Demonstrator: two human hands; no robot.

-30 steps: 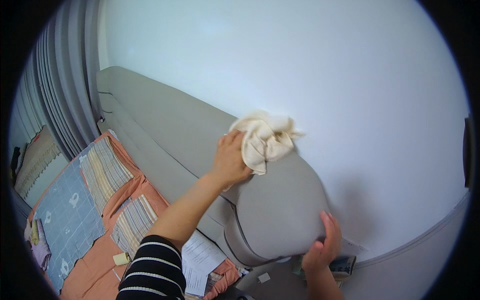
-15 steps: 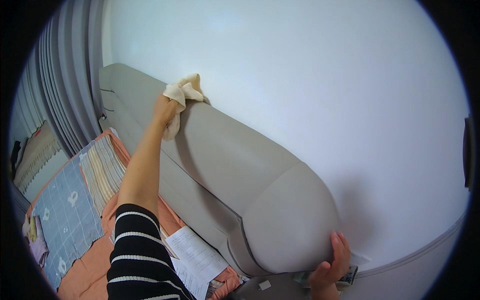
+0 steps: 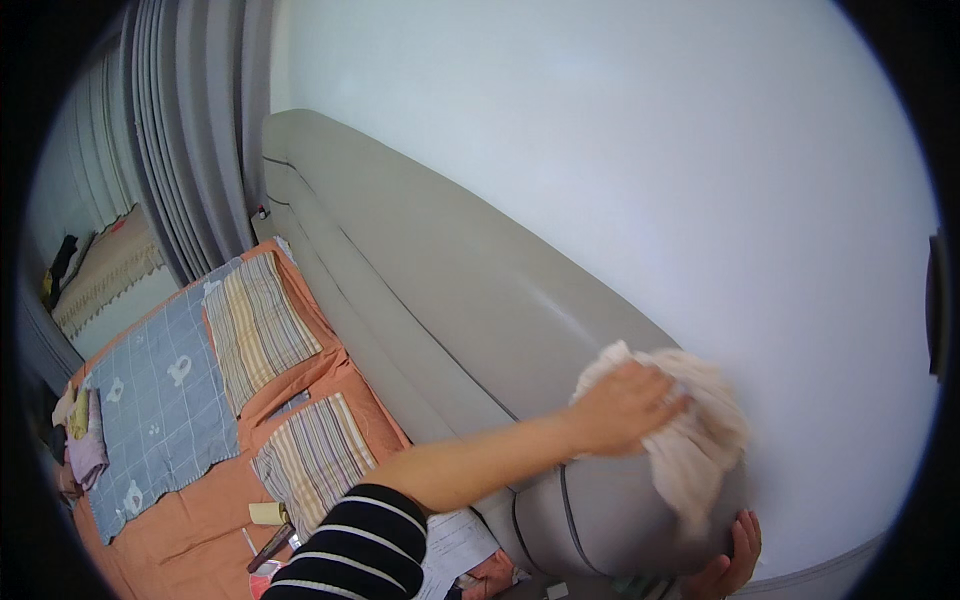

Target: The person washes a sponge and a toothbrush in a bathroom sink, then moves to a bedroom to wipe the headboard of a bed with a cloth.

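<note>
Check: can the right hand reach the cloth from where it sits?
Probably yes. The right hand rests on the headboard's rounded end just below the cloth, nothing between them; the left hand already presses it.

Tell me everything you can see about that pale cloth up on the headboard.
The cloth is cream-coloured, soft and crumpled, and looks like thin cotton or a worn rag. It lies bunched on the rounded top of the grey padded headboard, near its end and against the white wall. The left hand presses flat on it, covering its left part, while loose folds hang down to the right.
</note>
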